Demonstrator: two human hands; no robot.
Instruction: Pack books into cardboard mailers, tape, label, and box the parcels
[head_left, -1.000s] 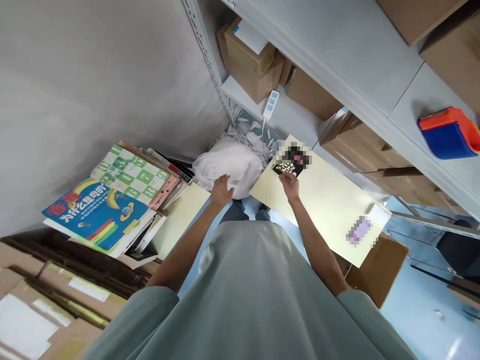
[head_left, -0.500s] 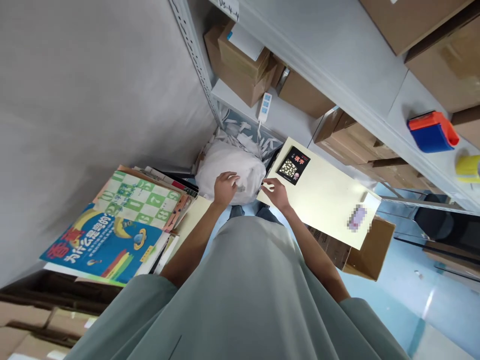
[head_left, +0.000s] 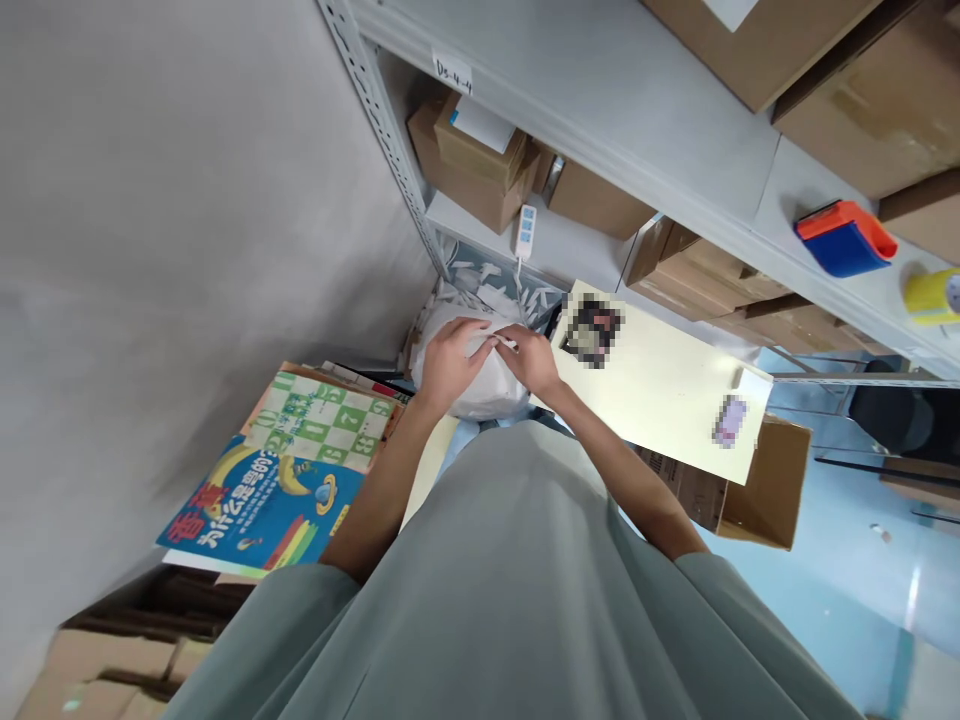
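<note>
My left hand (head_left: 452, 362) and my right hand (head_left: 532, 358) are close together over a white plastic bag (head_left: 491, 400), fingertips almost meeting. A thin white strip (head_left: 504, 342) shows between them, pinched by the thumb and fingers of my right hand. The fingers of my left hand bend toward the same strip, its thumb close to it; whether the strip is loose or part of the bag I cannot tell. Right of my hands is a cream board (head_left: 660, 385) carrying a blurred dark booklet (head_left: 592, 330) and a blurred purple item (head_left: 729, 420).
Stacked books (head_left: 277, 480) lie on the left by the grey wall (head_left: 187, 200). Ahead, a metal shelf (head_left: 540, 110) holds cardboard boxes (head_left: 480, 170) and a power strip (head_left: 526, 232). White scraps (head_left: 487, 285) lie behind the bag. An open carton (head_left: 769, 490) stands under the board.
My hands have come together over the bag, and the white strip now shows between them. The view has shifted slightly, so the books appear further right and lower.
</note>
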